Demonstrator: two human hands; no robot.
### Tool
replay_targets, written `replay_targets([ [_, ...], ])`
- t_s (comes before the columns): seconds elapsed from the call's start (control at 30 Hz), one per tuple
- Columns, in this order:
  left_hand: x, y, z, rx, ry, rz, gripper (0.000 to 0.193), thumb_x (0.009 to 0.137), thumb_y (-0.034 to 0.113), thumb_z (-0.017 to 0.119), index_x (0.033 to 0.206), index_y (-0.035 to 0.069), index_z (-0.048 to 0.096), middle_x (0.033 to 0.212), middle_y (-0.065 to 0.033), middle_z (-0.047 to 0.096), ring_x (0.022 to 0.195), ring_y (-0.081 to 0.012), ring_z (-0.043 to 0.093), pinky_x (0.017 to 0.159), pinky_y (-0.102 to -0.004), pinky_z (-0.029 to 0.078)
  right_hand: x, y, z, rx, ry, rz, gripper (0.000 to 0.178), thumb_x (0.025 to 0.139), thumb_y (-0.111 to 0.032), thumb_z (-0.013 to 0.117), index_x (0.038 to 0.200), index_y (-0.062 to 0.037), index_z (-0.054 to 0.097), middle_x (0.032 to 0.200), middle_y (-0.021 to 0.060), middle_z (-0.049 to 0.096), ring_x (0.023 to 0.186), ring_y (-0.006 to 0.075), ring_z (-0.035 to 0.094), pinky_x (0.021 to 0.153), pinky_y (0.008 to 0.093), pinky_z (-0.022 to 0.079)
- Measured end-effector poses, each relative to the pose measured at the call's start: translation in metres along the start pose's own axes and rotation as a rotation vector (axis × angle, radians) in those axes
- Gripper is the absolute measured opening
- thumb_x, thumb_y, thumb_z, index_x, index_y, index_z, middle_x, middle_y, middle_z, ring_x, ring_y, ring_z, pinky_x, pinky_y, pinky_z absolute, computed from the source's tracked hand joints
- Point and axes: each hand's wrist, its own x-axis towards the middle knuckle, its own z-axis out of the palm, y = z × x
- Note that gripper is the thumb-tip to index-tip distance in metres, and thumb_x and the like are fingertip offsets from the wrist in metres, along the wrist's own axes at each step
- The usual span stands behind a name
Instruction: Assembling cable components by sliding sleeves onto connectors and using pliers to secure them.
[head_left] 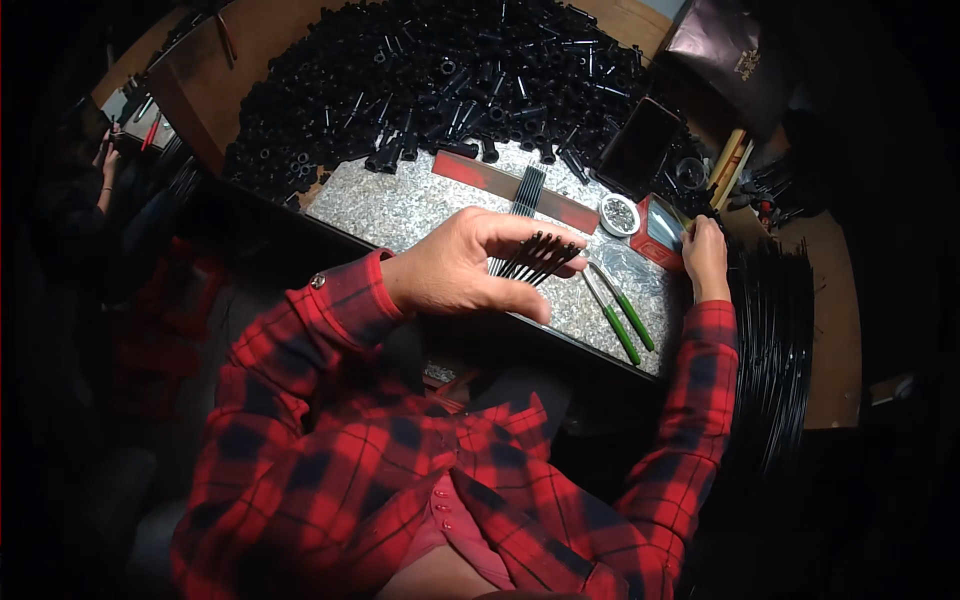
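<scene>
Left hand point(450, 265), frame centre, is closed around several thin black rods point(540, 262), their dark tips fanned out between thumb and fingers. Right hand point(707, 262), at right of frame, has its fingertips at the right end of a red box point(655, 235); cannot tell whether they grip anything. Green-handled pliers point(620, 318) lie right of centre, below a white tub point(619, 215) of small pieces.

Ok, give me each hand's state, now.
Left hand: partly curled, holding thin dark rods.
Right hand: by the red box; whether it holds anything cannot be told.
</scene>
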Motion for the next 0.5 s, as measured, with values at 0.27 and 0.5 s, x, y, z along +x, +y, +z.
replay_targets([
  [0.27,0.005,0.000,0.006,0.268,0.200,0.235,0.016,0.081,0.004,0.066,0.096,0.000,0.067,0.086,-0.0095,0.069,0.081,-0.0122,0.066,0.072,-0.0229,0.052,-0.050,-0.159,-0.127,0.731,0.105,-0.338,0.017,0.081,0.009,0.053,0.096,0.0013,0.058,0.075,0.0111,0.061,0.068,0.0172,0.061,0.060,0.0271,0.049],
  [0.5,0.004,0.001,0.004,0.330,0.198,0.280,0.017,0.081,-0.001,0.063,0.098,-0.001,0.066,0.088,-0.0117,0.069,0.082,-0.0160,0.067,0.073,-0.0245,0.053,-0.063,-0.175,-0.147,0.616,0.155,-0.537,0.040,0.072,0.011,0.056,0.108,-0.0038,0.061,0.074,0.0100,0.058,0.061,0.0214,0.059,0.053,0.0306,0.048],
])
